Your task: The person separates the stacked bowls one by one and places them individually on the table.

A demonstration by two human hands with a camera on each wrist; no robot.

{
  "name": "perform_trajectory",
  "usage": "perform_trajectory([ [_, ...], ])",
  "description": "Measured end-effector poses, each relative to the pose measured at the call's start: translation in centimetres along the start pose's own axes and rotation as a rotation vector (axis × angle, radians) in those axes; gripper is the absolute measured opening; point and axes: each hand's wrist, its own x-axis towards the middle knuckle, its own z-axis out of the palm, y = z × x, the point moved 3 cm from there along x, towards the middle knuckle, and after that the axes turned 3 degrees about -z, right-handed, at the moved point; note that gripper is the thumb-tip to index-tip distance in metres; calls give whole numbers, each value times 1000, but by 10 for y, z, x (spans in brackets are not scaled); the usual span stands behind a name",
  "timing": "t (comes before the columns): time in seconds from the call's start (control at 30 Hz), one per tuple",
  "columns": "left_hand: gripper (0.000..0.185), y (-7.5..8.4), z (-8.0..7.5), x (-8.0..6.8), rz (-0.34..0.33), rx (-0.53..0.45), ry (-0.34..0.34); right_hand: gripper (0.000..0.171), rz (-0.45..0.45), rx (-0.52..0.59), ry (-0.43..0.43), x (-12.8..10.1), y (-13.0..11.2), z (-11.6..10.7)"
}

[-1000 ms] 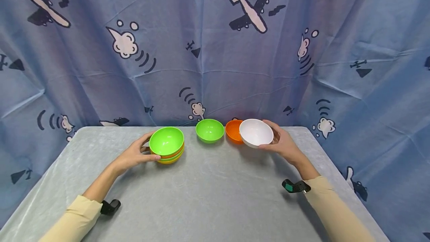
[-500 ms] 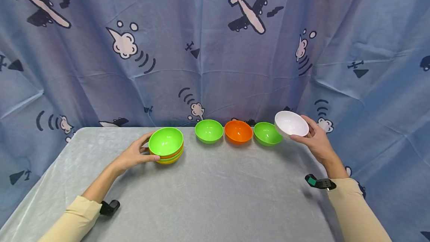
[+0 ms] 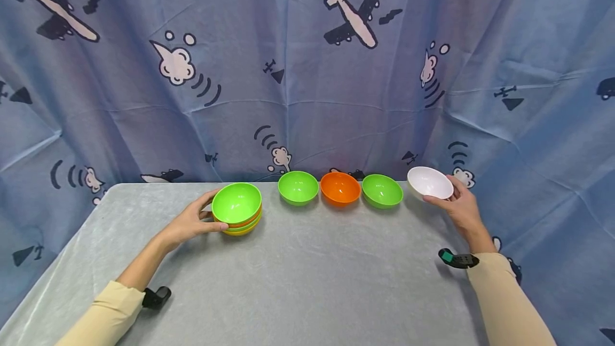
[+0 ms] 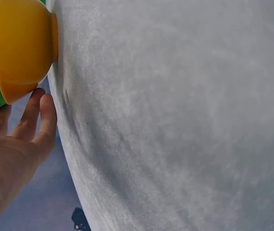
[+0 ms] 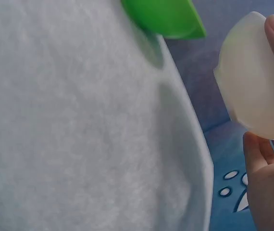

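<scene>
My left hand grips a stack of nested bowls from its left side. A green bowl is on top, orange and green rims show below it, and a yellow bowl forms the base, close over the table in the left wrist view. At the back right, my right hand holds a white bowl by its right side, thumb at the near rim. In the right wrist view this bowl hangs slightly tilted, with a gap between its foot and the tabletop.
Along the back edge of the grey-covered table stand a green bowl, an orange bowl and another green bowl in a row, left of the white one. A blue patterned curtain hangs right behind.
My right hand has carried the white bowl rightward past the orange bowl and the right green bowl, then lowered it slightly. The left hand and its stack have stayed put.
</scene>
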Motion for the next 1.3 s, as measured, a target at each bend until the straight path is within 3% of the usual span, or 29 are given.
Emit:
perform_trajectory([
  [0.43, 91, 2, 0, 0, -8, -13, 1, 107, 98, -53, -16, 5, 26, 8],
  [0.93, 92, 3, 0, 0, -7, -17, -1, 112, 106, -71, -93, 5, 36, 13],
  [1.13, 93, 2, 0, 1, 1, -26, -5, 112, 54, -93, -103, 5, 29, 8],
  [1.3, 95, 0, 0, 1, -2, -21, -7, 99, -41, -138, -17, 2, 11, 2],
])
